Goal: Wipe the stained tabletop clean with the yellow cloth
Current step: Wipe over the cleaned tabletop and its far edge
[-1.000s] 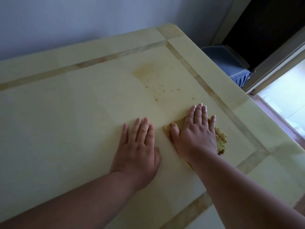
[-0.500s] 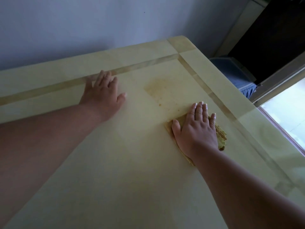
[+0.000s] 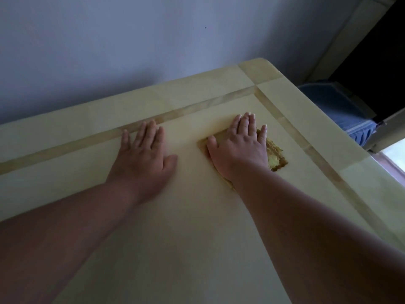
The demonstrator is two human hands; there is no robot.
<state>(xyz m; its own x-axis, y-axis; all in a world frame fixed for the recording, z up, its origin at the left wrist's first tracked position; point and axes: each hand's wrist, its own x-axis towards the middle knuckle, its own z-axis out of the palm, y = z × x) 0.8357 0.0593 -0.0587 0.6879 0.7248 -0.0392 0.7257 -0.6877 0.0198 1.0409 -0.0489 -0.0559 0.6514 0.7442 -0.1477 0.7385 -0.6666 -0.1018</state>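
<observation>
The pale yellow tabletop [image 3: 179, 238] with tan inlay strips fills the view. My right hand [image 3: 238, 148] lies flat with straight fingers on the yellow cloth [image 3: 275, 153], pressing it to the surface near the far right corner. The cloth shows at the hand's right side and by the thumb; the rest is hidden beneath the palm. My left hand [image 3: 144, 156] rests flat on the bare table to the left of the cloth, fingertips touching the far inlay strip. The brown stain is not visible; the spot where it lay is under my right hand and the cloth.
A grey-blue wall [image 3: 131, 51] runs along the table's far edge. Beyond the right edge stands a blue bin [image 3: 341, 110], with a dark doorway [image 3: 377, 62] above it and bright floor at the far right.
My right hand has pushed the cloth forward over the stained patch, which is now covered. My left hand moved from the near middle to the far inlay strip and now lies closer to the cloth.
</observation>
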